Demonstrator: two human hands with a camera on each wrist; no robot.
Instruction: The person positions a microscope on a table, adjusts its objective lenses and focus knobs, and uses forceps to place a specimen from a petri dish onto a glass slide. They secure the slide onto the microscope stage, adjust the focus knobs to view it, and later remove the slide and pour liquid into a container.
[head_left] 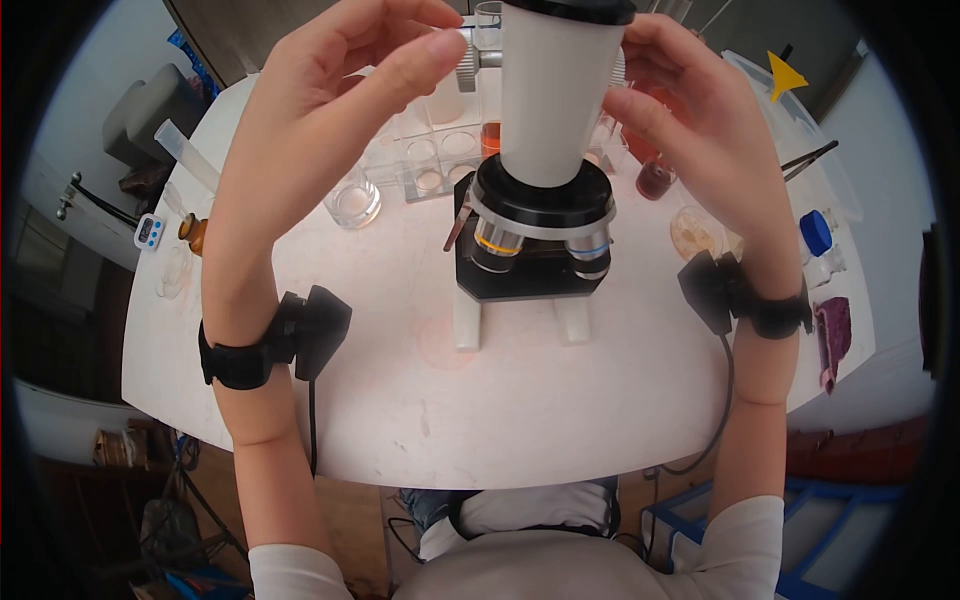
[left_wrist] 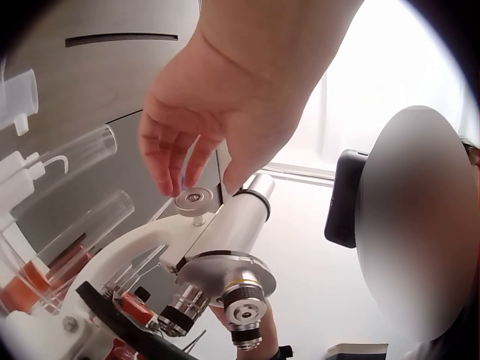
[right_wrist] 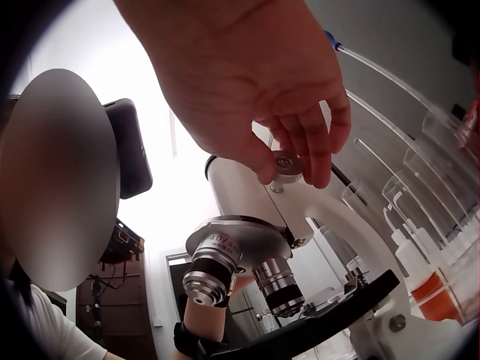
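Observation:
A white and black microscope (head_left: 560,110) stands upright at the middle of the table, its objective lenses (head_left: 497,245) facing the person. The left hand (head_left: 330,120) is at the focus knob (head_left: 466,60) on the tube's left; in the left wrist view the fingertips of the left hand (left_wrist: 217,120) are at the rim of that knob (left_wrist: 194,199), with the thumb apart from it. On the other side, the right hand (head_left: 700,120) pinches the opposite knob; the right wrist view shows the right hand (right_wrist: 262,97) with thumb and fingers round this knob (right_wrist: 286,165).
Behind the microscope stand a clear rack (head_left: 430,190) and a glass beaker (head_left: 353,200). A petri dish (head_left: 697,233), a blue-capped bottle (head_left: 816,232) and a purple piece (head_left: 832,330) lie right. A timer (head_left: 149,232) and brown bottle (head_left: 194,234) are left.

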